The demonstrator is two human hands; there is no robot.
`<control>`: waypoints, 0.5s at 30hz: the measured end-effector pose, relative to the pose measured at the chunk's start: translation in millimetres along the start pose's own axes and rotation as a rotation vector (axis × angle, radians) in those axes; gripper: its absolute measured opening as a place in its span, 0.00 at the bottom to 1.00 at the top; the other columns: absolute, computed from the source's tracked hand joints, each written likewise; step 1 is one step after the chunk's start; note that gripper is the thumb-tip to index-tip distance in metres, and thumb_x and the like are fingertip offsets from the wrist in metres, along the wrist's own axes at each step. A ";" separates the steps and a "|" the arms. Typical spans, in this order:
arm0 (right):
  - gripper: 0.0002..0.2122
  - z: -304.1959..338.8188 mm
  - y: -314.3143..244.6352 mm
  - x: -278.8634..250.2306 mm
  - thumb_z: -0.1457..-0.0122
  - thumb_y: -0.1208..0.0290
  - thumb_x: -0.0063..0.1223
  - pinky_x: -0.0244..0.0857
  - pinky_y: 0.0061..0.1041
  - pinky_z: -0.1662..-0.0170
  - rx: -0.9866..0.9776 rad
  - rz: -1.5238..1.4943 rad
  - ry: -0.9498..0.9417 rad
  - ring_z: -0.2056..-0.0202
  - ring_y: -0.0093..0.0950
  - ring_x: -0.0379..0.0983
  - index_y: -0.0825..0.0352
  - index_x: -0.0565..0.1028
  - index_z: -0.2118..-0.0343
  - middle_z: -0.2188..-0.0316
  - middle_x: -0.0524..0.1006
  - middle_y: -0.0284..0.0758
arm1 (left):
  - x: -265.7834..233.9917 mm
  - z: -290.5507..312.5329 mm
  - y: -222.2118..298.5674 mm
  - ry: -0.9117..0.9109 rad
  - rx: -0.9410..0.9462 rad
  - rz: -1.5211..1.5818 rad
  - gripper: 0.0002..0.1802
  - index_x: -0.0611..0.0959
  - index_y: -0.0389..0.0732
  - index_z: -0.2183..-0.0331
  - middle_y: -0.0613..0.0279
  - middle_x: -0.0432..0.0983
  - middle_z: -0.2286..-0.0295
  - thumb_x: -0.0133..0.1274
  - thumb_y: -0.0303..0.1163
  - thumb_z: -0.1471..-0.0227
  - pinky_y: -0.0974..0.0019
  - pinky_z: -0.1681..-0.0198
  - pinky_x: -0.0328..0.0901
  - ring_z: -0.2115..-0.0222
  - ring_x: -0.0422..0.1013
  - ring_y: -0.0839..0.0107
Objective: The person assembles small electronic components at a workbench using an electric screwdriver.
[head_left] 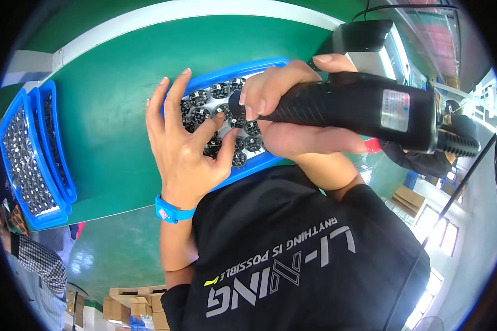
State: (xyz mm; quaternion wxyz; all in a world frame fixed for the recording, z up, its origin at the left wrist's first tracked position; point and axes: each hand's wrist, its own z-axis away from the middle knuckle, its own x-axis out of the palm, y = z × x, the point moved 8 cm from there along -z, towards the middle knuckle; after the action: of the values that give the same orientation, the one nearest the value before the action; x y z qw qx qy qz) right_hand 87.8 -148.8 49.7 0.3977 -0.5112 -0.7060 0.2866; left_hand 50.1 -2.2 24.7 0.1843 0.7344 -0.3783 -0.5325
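Note:
A blue tray with a white inside holds several round black circuit boards, set in rows. My left hand, with a blue band on its wrist, reaches over the tray's left side. Its index fingertip rests at one of the boards, the thumb is bent beside it, and the other fingers stretch past the rim. In my right hand is a black electric screwdriver with a ribbed grip and a cord at its back end. It lies nearly level, its front end pointing left over the boards. Its tip is hidden by my fingers.
The tray stands on a green bench top with a white raised edge at the back. Two more blue trays of small boards lean at the left end. A black device stands at the back right. Other people sit to both sides; cardboard boxes lie below.

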 end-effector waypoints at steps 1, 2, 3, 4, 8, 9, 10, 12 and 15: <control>0.49 -0.1 -0.1 -2.1 0.57 0.18 0.31 0.67 0.32 0.76 0.001 0.000 -0.004 0.84 0.30 0.67 0.57 0.54 0.42 0.80 0.71 0.37 | -0.3 -0.1 -0.2 0.003 0.002 0.009 0.10 0.87 0.40 0.77 0.46 0.66 0.44 0.67 0.32 0.69 0.41 0.43 0.57 0.42 0.57 0.40; 0.49 -0.1 -2.8 0.1 0.56 0.18 0.32 0.67 0.33 0.75 -0.037 -0.013 -0.087 0.83 0.31 0.68 0.58 0.54 0.41 0.80 0.71 0.37 | -1.0 0.0 -0.4 0.007 -0.001 0.009 0.10 0.87 0.40 0.77 0.46 0.66 0.44 0.67 0.32 0.69 0.41 0.43 0.57 0.42 0.57 0.40; 0.49 0.4 -5.2 1.4 0.56 0.19 0.33 0.68 0.33 0.74 -0.075 -0.026 -0.169 0.83 0.31 0.69 0.58 0.54 0.41 0.79 0.72 0.38 | -1.2 0.1 -0.3 0.004 0.000 0.006 0.10 0.88 0.40 0.77 0.46 0.66 0.44 0.67 0.32 0.69 0.41 0.43 0.57 0.42 0.57 0.40; 0.48 0.2 -6.1 2.2 0.55 0.20 0.37 0.69 0.35 0.72 -0.111 -0.097 -0.259 0.81 0.33 0.71 0.59 0.54 0.41 0.77 0.73 0.40 | -1.1 0.1 -0.4 0.000 0.002 0.002 0.10 0.88 0.40 0.77 0.46 0.66 0.44 0.67 0.31 0.69 0.41 0.43 0.57 0.42 0.57 0.40; 0.47 7.3 -12.2 5.8 0.54 0.23 0.43 0.68 0.40 0.68 -0.144 -0.179 -0.222 0.78 0.38 0.72 0.59 0.53 0.41 0.74 0.74 0.42 | -1.9 0.4 -1.2 0.002 -0.004 0.014 0.10 0.87 0.39 0.77 0.47 0.66 0.44 0.67 0.31 0.69 0.41 0.43 0.57 0.42 0.58 0.40; 0.47 7.7 -13.5 6.1 0.54 0.23 0.43 0.68 0.40 0.68 -0.144 -0.179 -0.223 0.78 0.38 0.72 0.59 0.53 0.41 0.74 0.74 0.42 | -1.6 0.6 -1.2 -0.001 -0.004 0.013 0.10 0.87 0.39 0.77 0.47 0.66 0.44 0.67 0.31 0.69 0.41 0.43 0.57 0.42 0.58 0.40; 0.47 8.0 -14.9 7.6 0.53 0.24 0.44 0.68 0.41 0.68 -0.145 -0.160 -0.243 0.78 0.38 0.72 0.60 0.53 0.41 0.74 0.74 0.42 | -1.8 0.5 -1.0 -0.004 -0.004 0.011 0.10 0.88 0.39 0.77 0.47 0.66 0.43 0.67 0.31 0.69 0.41 0.43 0.57 0.42 0.58 0.40; 0.46 9.6 -17.3 11.5 0.52 0.25 0.44 0.68 0.41 0.68 -0.146 -0.141 -0.264 0.78 0.38 0.72 0.60 0.53 0.41 0.74 0.74 0.42 | -2.4 0.5 -0.7 -0.011 -0.008 0.010 0.10 0.88 0.40 0.76 0.47 0.66 0.43 0.67 0.30 0.69 0.42 0.43 0.58 0.42 0.58 0.40; 0.44 14.0 -17.2 15.0 0.50 0.26 0.45 0.68 0.41 0.67 -0.163 -0.156 -0.202 0.78 0.38 0.72 0.60 0.54 0.41 0.74 0.74 0.43 | -1.7 1.5 -1.7 -0.016 -0.011 0.007 0.10 0.88 0.40 0.76 0.47 0.65 0.43 0.67 0.30 0.69 0.42 0.43 0.58 0.42 0.58 0.39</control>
State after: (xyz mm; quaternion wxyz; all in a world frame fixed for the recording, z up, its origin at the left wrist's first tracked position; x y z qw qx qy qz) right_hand 64.9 -139.9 60.4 0.3029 -0.4542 -0.8008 0.2463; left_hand 49.1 0.3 24.1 0.1870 0.7276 -0.3797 -0.5398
